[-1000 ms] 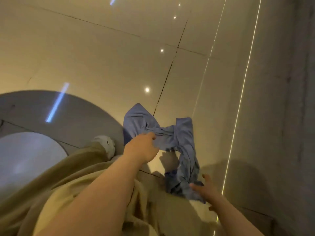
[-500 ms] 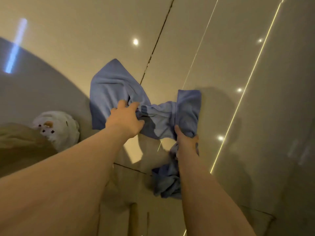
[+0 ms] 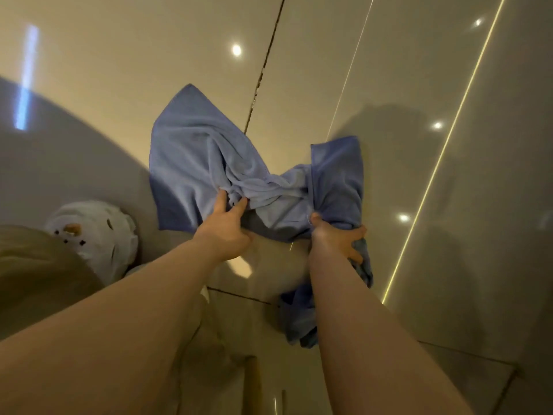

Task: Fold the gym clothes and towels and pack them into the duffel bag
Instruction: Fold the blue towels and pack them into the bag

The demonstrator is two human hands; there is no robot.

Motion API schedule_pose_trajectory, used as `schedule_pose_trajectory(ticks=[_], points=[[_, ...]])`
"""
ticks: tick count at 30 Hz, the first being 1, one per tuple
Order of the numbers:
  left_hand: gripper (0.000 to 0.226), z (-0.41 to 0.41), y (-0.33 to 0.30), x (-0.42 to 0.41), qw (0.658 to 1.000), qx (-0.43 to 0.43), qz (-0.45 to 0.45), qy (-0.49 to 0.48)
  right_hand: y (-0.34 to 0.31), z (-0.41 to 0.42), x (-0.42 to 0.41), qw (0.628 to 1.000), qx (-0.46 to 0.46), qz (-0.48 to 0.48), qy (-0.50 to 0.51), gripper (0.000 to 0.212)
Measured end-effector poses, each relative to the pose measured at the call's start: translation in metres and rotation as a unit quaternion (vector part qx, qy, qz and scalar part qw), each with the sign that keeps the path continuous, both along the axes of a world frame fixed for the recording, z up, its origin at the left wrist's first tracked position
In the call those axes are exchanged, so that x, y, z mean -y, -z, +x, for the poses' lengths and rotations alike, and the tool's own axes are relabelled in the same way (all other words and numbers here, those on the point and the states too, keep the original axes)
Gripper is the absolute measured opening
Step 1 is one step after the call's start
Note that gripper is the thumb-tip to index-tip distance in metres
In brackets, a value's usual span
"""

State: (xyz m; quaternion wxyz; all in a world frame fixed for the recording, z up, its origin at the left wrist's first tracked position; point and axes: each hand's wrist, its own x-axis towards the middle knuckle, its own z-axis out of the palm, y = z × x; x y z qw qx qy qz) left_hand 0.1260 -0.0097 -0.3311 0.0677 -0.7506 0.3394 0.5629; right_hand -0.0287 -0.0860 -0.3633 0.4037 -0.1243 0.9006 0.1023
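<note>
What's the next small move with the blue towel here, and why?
Probably pull the hands apart to stretch the blue towel flat. The left hand pinches a bunched fold near its middle, and the right hand grips a twisted part, with more cloth hanging below. It is wrinkled and gathered between the hands, over the glossy floor, so it cannot be folded cleanly yet.

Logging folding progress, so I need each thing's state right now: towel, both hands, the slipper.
blue towel: bunched and twisted, unfolded, held up over the floor
left hand: pinches a gather of the towel
right hand: grips the towel's bunched end
snowman slipper: on the floor, untouched
</note>
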Motion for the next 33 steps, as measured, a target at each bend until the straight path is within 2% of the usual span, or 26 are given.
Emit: schedule_pose_trajectory(ticks=[4,7,9,11,14,16,19,23,25,27,29,31,33], points=[[0.076,0.003,-0.006,0.002,0.998,-0.016,-0.015,0.054,-0.005,0.001,0.004,1.000,0.000,-0.001,-0.008,0.107],[0.073,0.005,-0.022,0.010,0.995,-0.030,-0.032,0.092,-0.014,-0.007,0.001,0.997,0.017,-0.010,-0.071,0.099],[0.065,0.007,-0.031,0.019,0.990,-0.042,-0.035,0.130,-0.021,-0.016,-0.004,0.997,0.013,-0.030,-0.065,0.087],[0.056,0.010,-0.040,0.027,0.984,-0.047,-0.028,0.167,-0.032,-0.021,-0.016,0.995,0.028,-0.084,-0.053,0.066],[0.049,0.012,-0.061,0.042,0.978,-0.065,0.001,0.200,-0.060,-0.024,-0.028,0.979,0.081,-0.173,-0.070,0.044],[0.034,0.008,-0.080,0.052,0.969,-0.074,0.020,0.235,-0.083,-0.021,-0.030,0.965,0.135,-0.204,-0.092,0.033],[0.008,-0.012,-0.117,0.069,0.964,-0.101,0.018,0.244,-0.119,-0.013,-0.028,0.944,0.220,-0.232,-0.084,0.031],[0.008,-0.030,-0.180,0.076,0.973,-0.116,-0.027,0.196,-0.173,-0.008,-0.026,0.916,0.295,-0.271,-0.041,0.044],[0.022,-0.027,-0.206,0.066,0.983,-0.117,-0.055,0.130,-0.206,-0.015,-0.026,0.901,0.337,-0.274,-0.017,0.055],[0.030,-0.022,-0.235,0.054,0.988,-0.132,-0.064,0.050,-0.237,-0.025,-0.025,0.884,0.387,-0.261,-0.004,0.043],[0.030,-0.022,-0.263,0.044,0.987,-0.138,-0.076,0.012,-0.269,-0.032,-0.025,0.859,0.453,-0.237,-0.002,0.028],[0.027,-0.030,-0.290,0.036,0.986,-0.128,-0.110,-0.006,-0.292,-0.037,-0.029,0.840,0.494,-0.224,-0.019,0.026],[0.033,-0.041,-0.318,0.027,0.981,-0.120,-0.146,-0.042,-0.314,-0.040,-0.034,0.834,0.499,-0.234,-0.031,0.033]])
